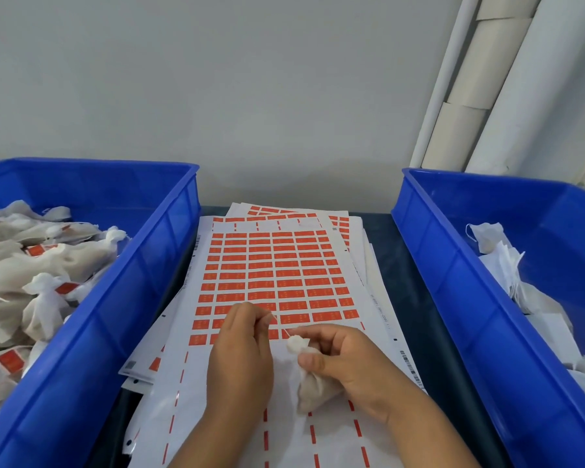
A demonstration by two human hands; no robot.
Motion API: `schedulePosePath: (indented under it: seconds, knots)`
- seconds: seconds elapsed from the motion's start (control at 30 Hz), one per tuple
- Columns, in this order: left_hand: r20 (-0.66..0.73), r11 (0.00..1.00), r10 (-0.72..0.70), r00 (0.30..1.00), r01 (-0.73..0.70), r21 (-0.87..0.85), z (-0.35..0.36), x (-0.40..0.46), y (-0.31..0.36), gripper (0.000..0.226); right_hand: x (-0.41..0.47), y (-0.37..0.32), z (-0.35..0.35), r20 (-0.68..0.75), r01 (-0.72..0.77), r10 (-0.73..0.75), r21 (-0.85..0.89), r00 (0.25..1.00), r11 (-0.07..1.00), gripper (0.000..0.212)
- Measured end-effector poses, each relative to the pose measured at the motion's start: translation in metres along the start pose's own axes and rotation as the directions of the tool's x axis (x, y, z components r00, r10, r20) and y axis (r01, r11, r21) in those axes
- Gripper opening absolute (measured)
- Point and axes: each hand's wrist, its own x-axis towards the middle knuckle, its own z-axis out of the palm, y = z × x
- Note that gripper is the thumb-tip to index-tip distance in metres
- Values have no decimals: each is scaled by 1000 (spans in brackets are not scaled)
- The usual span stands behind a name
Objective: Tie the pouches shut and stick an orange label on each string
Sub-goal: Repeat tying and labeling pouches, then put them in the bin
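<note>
Left grip [240, 349] pinching string [282, 327], right grip [345, 363] around pouch [313, 388]; label [277, 275] print unreadable.

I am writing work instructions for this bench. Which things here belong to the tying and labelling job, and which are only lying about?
Belong to the job:
- pouch, held by the right hand
- string, pinched by the left hand
- orange label sheets
- left bin of labelled pouches
- right bin of untied pouches

Only lying about:
- white pipes by the wall

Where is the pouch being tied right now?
In the head view, low and right of centre: the pouch is gripped by the right hand over the label sheets, between the two blue bins.
</note>
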Motion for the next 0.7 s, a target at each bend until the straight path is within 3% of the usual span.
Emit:
schedulePosePath:
  seconds: [0.13, 0.23, 0.37, 0.47, 0.57, 0.63, 0.7]
  knots:
    - [64, 996, 72, 995, -68, -55, -4, -1, 3, 21, -4, -2, -7, 86, 1, -4, 35, 996, 999, 20]
    - [158, 976, 189, 969, -168, -135, -6, -2, 6, 21, -5, 0, -12, 110, -7, -16, 200, 994, 980, 34]
    - [176, 958, 277, 945, -257, -129, -5, -9, 8, 33, -4, 2, -13, 119, 6, -40, 266, 992, 964, 21]
    - [153, 971, 223, 963, -206, -119, -2, -5, 5, 27, 0, 5, -13, 95, 15, -46, 302, 994, 953, 20]
    - [173, 998, 61, 983, -59, -16, 3, 0, 1, 15, 1, 5, -13, -7, 21, -20, 375, 1000, 927, 25]
    - [212, 997, -40, 976, 26, 72, 7, 2, -2, 33, 3, 5, -14, -78, 21, 16, 452, 997, 892, 34]
    - [270, 987, -52, 961, 10, 157, 7, 2, -1, 44, 5, 6, -18, -150, 23, 67, 531, 986, 847, 38]
